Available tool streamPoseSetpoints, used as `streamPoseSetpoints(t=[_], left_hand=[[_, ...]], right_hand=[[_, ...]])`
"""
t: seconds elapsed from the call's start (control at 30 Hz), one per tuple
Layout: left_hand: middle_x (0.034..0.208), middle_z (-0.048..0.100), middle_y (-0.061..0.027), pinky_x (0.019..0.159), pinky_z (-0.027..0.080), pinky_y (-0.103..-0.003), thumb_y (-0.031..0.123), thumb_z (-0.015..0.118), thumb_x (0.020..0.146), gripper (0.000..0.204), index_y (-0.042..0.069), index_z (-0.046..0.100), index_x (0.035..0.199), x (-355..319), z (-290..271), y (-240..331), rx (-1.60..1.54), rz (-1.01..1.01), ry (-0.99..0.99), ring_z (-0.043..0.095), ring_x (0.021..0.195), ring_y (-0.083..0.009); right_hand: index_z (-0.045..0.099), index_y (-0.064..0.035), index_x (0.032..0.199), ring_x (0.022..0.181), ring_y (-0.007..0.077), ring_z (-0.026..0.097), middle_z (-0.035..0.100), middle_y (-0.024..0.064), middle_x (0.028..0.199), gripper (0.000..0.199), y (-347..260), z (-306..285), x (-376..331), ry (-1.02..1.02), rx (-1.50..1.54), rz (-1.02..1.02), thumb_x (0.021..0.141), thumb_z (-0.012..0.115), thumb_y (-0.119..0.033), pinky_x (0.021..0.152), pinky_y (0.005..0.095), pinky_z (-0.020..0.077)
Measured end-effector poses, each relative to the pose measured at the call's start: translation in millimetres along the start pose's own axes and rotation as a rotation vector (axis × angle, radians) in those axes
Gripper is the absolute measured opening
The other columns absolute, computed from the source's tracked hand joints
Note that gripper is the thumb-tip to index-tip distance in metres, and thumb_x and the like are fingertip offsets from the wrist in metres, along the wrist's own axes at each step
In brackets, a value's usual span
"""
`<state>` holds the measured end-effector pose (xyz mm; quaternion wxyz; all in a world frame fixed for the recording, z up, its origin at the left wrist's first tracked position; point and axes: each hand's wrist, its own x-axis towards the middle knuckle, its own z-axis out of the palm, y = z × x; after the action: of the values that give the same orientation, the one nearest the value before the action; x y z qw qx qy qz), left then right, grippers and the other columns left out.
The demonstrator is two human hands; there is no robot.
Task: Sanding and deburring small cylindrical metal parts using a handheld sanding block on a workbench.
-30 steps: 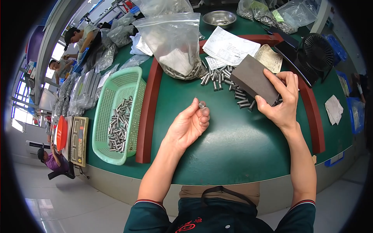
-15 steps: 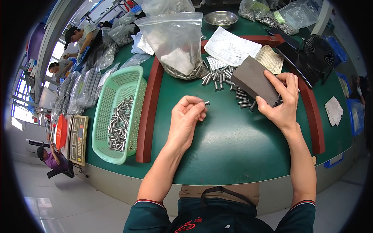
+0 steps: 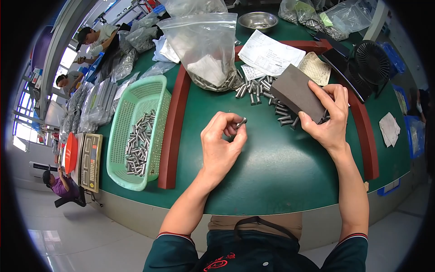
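My left hand (image 3: 222,145) is closed over the green tabletop, its fingers curled round a small metal pin with a flanged head (image 3: 243,121). To the right, my right hand (image 3: 330,119) grips a dark brown-grey rectangular block (image 3: 297,93), tilted, with fingers on its right edge and thumb at its near corner. Loose metal pins (image 3: 256,95) of the same look lie in a pile beside and partly behind the block. At the left, a light green plastic basket (image 3: 113,140) holds many such pins.
A dark red frame (image 3: 173,131) borders the work area. Behind stand a clear zip bag of pins (image 3: 206,54), papers (image 3: 272,54) and a metal bowl (image 3: 258,21). A black fan (image 3: 371,59) is at the right, a scale (image 3: 92,163) at the far left. Other people work beyond.
My left hand has turned and its fingers have loosened, rolling the pin so it tilts differently at the fingertips. The right hand and block have not visibly moved.
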<state>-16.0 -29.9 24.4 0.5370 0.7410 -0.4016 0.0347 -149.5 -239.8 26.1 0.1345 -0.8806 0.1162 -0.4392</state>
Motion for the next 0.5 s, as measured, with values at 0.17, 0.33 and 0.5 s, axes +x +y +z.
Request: streamPoseSetpoints(t=[0.17, 0.33, 0.5], left_hand=[[0.075, 0.059, -0.0034, 0.057, 0.044, -0.023, -0.007, 0.067, 0.076, 0.013, -0.002, 0.062, 0.086, 0, 1, -2, -0.023, -0.017, -0.006, 0.052, 0.062, -0.009], [0.086, 0.066, -0.0054, 0.066, 0.049, -0.022, 0.003, 0.067, 0.087, 0.013, -0.002, 0.062, 0.099, 5, -7, -1, -0.65, -0.566, -0.102, 0.06, 0.07, -0.0097], [0.091, 0.065, -0.0069, 0.071, 0.052, -0.023, 0.014, 0.064, 0.092, 0.018, 0.0, 0.061, 0.103, 5, -17, -28, -1.096, -0.814, -0.2, 0.061, 0.076, -0.0103]], right_hand=[[0.068, -0.0024, 0.114, 0.084, 0.0238, 0.046, 0.051, 0.0098, 0.09, 0.062, 0, 0, 0, -0.002, 0.0, 0.0, 0.054, 0.071, -0.02, 0.075, 0.0345, 0.0401], [0.069, -0.0019, 0.109, 0.081, 0.0261, 0.047, 0.049, 0.0111, 0.087, 0.061, 0, 1, 2, 0.024, 0.004, -0.017, 0.053, 0.074, -0.023, 0.071, 0.0372, 0.041], [0.067, -0.0028, 0.112, 0.083, 0.027, 0.048, 0.05, 0.0121, 0.089, 0.062, -7, 1, 0, 0.01, 0.04, -0.025, 0.053, 0.075, -0.021, 0.074, 0.0379, 0.042]])
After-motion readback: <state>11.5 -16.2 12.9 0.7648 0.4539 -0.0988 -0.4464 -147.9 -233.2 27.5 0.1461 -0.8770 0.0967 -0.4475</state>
